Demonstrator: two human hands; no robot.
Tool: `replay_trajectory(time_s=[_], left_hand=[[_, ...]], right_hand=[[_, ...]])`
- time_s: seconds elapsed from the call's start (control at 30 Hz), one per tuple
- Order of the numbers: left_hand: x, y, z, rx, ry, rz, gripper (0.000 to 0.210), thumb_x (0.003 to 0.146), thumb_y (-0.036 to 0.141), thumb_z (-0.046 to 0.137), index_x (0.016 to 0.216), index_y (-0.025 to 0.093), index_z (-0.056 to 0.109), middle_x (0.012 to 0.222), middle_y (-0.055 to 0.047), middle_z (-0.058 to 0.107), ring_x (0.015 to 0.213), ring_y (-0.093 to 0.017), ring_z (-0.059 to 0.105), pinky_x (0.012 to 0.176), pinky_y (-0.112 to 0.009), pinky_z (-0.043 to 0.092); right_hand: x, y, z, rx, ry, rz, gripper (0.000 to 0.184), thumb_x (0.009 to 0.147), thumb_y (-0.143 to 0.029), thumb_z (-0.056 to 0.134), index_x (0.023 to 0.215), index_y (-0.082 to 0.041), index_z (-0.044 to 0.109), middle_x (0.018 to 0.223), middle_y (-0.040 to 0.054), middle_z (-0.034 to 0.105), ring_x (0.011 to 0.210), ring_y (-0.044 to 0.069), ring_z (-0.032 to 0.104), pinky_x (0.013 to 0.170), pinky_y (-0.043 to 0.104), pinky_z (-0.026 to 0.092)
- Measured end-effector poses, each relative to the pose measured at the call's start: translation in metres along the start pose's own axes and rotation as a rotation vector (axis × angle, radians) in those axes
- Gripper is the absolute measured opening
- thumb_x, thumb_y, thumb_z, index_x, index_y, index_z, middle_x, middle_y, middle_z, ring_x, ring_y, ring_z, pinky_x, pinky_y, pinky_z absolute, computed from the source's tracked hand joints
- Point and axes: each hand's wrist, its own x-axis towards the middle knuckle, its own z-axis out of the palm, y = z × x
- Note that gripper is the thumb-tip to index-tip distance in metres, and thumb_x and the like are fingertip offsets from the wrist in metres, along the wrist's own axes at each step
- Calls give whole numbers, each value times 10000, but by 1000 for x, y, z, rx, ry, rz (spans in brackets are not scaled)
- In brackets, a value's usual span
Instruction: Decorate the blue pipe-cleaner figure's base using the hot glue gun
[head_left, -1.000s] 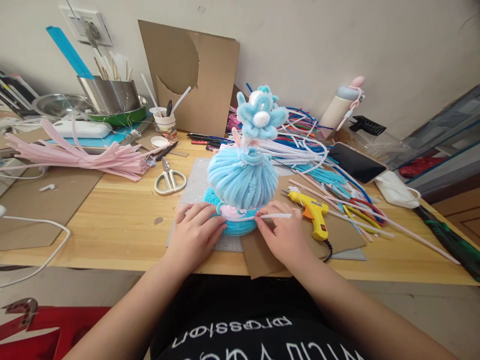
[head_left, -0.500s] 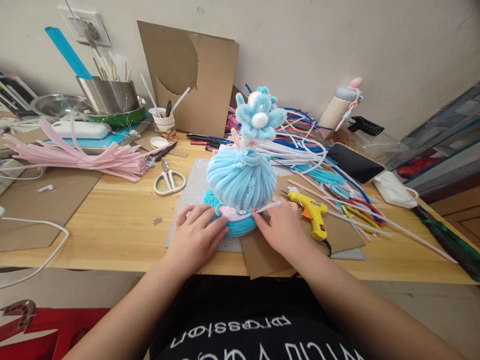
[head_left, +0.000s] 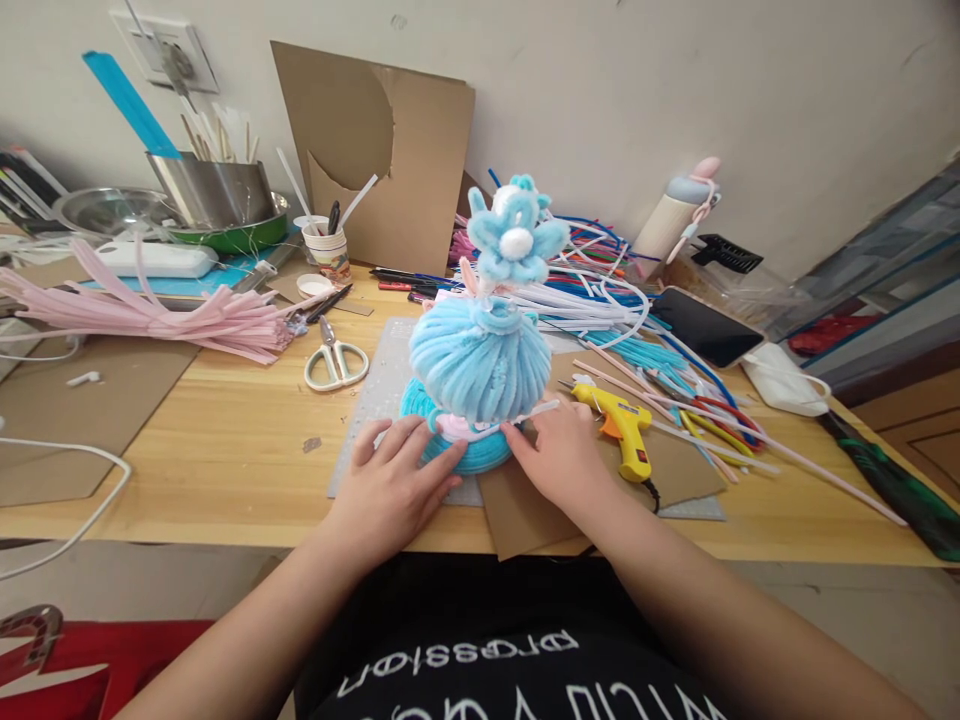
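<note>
In front of me stands a pipe-cleaner figure with a ribbed light-blue skirt point(head_left: 480, 355) and a blue flower with a white centre point(head_left: 516, 242) above it. Under the skirt is a round, coiled blue base point(head_left: 480, 455). My left hand point(head_left: 394, 485) rests against the base's left front, fingers spread, index finger and thumb apart. At the base's right front, my right hand point(head_left: 562, 455) pinches a pale pink pipe cleaner point(head_left: 487, 432) that runs along the top of the base. A pale end sticks up past my right index finger. The skirt hides the back of the base.
A yellow glue gun point(head_left: 619, 425) lies on cardboard point(head_left: 675, 470) beside my right hand. Scissors point(head_left: 335, 360) and a pink pipe-cleaner bundle point(head_left: 172, 315) lie to the left. Many loose pipe cleaners point(head_left: 592, 300), a phone point(head_left: 705, 325) and a bottle point(head_left: 671, 215) are behind and right.
My left index finger and thumb have moved a little farther apart at the base's front. My right hand keeps its pinch. The whole view has shifted slightly.
</note>
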Motion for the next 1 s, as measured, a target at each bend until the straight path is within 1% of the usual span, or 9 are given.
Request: replay_trajectory(time_s=[0.17, 0.3, 0.5, 0.57, 0.63, 0.7, 0.77, 0.9, 1.0], left_hand=[[1, 0, 0, -2, -42, -14, 283, 918, 342, 473, 1165, 321, 610, 1091, -63, 646, 1089, -267, 528, 949, -433, 275], [2, 1, -1, -11, -63, -20, 292, 921, 349, 457, 1167, 323, 612, 1096, -72, 637, 1100, -276, 516, 954, -441, 277], [2, 0, -1, -25, -86, -29, 298, 923, 361, 450, 1173, 329, 609, 1100, -76, 632, 1104, -279, 511, 954, -446, 284], [1, 0, -2, -27, -86, -33, 298, 923, 362, 451, 1173, 328, 610, 1103, -79, 630, 1109, -281, 508, 953, -449, 286], [1, 0, -2, -31, -83, -35, 295, 922, 360, 454, 1169, 327, 612, 1109, -81, 627, 1114, -280, 505, 953, -451, 288], [1, 0, -1, -37, -79, -37, 293, 922, 361, 456, 1168, 330, 612, 1107, -80, 627, 1112, -278, 506, 951, -451, 291], [1, 0, -1, -42, -81, -38, 293, 921, 366, 459, 1170, 335, 610, 1099, -77, 629, 1105, -276, 510, 949, -452, 294], [1, 0, 0, -42, -88, -43, 294, 921, 371, 460, 1173, 338, 607, 1103, -75, 628, 1102, -277, 509, 951, -455, 295], [1, 0, 0, -44, -82, -41, 292, 920, 371, 460, 1168, 337, 610, 1106, -76, 626, 1112, -279, 502, 952, -455, 294]], right_hand=[[3, -3, -4, 6, -44, 50, 141, 845, -308, 538, 791, -210, 623, 715, 40, 582, 818, 239, 548, 748, 360, 312], [6, -5, -6, 46, -93, 86, 140, 825, -343, 582, 794, -215, 628, 719, 32, 583, 806, 234, 547, 724, 343, 314], [7, -4, -10, 46, -133, 58, 146, 818, -345, 627, 758, -216, 663, 706, 37, 590, 816, 238, 547, 699, 338, 295], [8, -4, -11, 38, -117, 24, 127, 829, -317, 618, 775, -216, 672, 773, 49, 618, 854, 239, 546, 717, 343, 294], [9, -5, -10, 32, -93, -6, 99, 837, -283, 606, 820, -217, 678, 890, 62, 639, 897, 237, 540, 744, 350, 295], [10, -5, -8, 26, -80, -26, 99, 841, -262, 594, 869, -217, 678, 993, 73, 636, 933, 237, 531, 764, 354, 295], [11, -5, -6, 15, -85, -34, 116, 843, -256, 581, 901, -217, 674, 1039, 82, 629, 953, 241, 524, 767, 355, 294], [12, -6, -4, 16, -118, -3, 138, 831, -273, 570, 912, -224, 669, 1018, 78, 639, 941, 244, 532, 765, 357, 296], [13, -6, -5, 39, -141, 13, 130, 820, -303, 573, 850, -227, 673, 931, 65, 654, 919, 245, 541, 754, 357, 299]])
